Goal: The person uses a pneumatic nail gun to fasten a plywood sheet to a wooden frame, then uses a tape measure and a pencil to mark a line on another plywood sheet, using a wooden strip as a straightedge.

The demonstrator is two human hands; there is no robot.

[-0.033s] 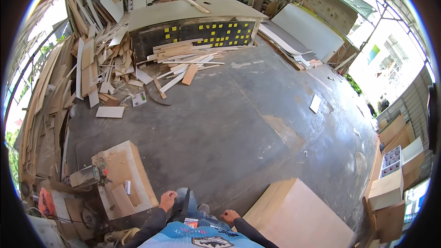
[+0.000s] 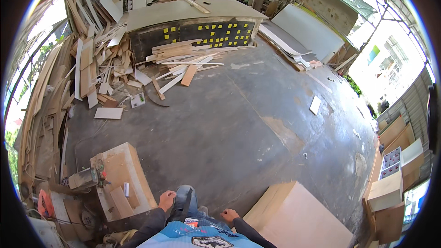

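Note:
My left hand (image 2: pixel 167 200) is beside my left thigh, its fingers curled in, and nothing shows in it. My right hand (image 2: pixel 229 215) is at my right side with fingers bent inward, and no object shows there either. Nearest to the left hand is a low wooden work table (image 2: pixel 146 188) with a pale rim. On it lie a small wooden board (image 2: pixel 121 202), a little white object (image 2: pixel 126 188) and a dusty power tool (image 2: pixel 85 177). Close to the right hand stands a large pale wooden box (image 2: pixel 301 211).
Scrap wood strips (image 2: pixel 183 59) lie before a long bench (image 2: pixel 156 18). Long boards (image 2: pixel 43 110) line the left side. A loose white panel (image 2: pixel 109 113) and another white piece (image 2: pixel 315 104) lie on the concrete floor (image 2: pixel 220 133). Wooden boxes (image 2: pixel 385 190) stand at right.

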